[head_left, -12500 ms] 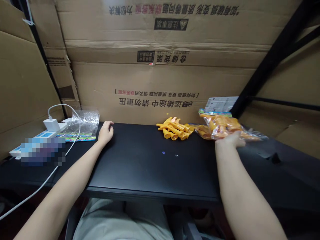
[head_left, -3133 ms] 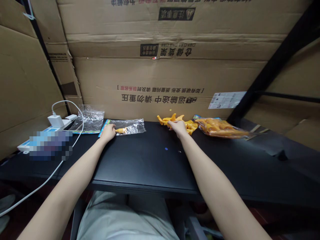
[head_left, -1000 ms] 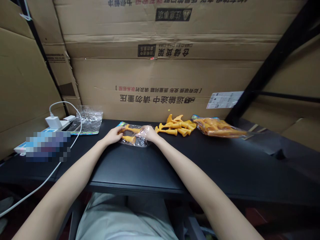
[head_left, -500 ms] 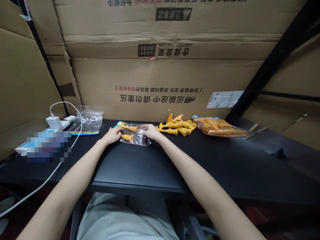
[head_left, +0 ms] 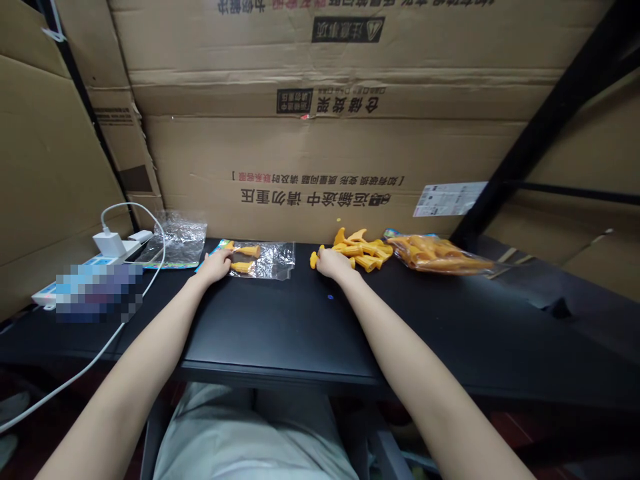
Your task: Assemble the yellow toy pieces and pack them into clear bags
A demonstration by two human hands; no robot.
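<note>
My left hand [head_left: 219, 265] is closed on the left end of a clear plastic bag [head_left: 273, 259] with a colourful header. Two orange-yellow plastic pieces with ribbed, flared ends [head_left: 246, 267] lie inside the bag, partly covered by my fingers. At the left edge of a pile of similar orange pieces [head_left: 367, 250], my right hand [head_left: 334, 263] has its fingers closed around one piece [head_left: 313, 261], whose rounded end sticks out to the left. The rest of that piece is hidden under my hand.
A filled bag of orange pieces [head_left: 435, 255] lies right of the pile. An empty clear bag [head_left: 177, 243] rests at the left, beside a power strip [head_left: 47, 293] with a white charger [head_left: 109, 243] and cable [head_left: 163, 247]. Cardboard [head_left: 320, 153] stands behind the black table [head_left: 280, 327].
My right hand has let go of the bag's right end and moved right to the pile, closing on a piece there. My left hand has shifted the bag slightly left.
</note>
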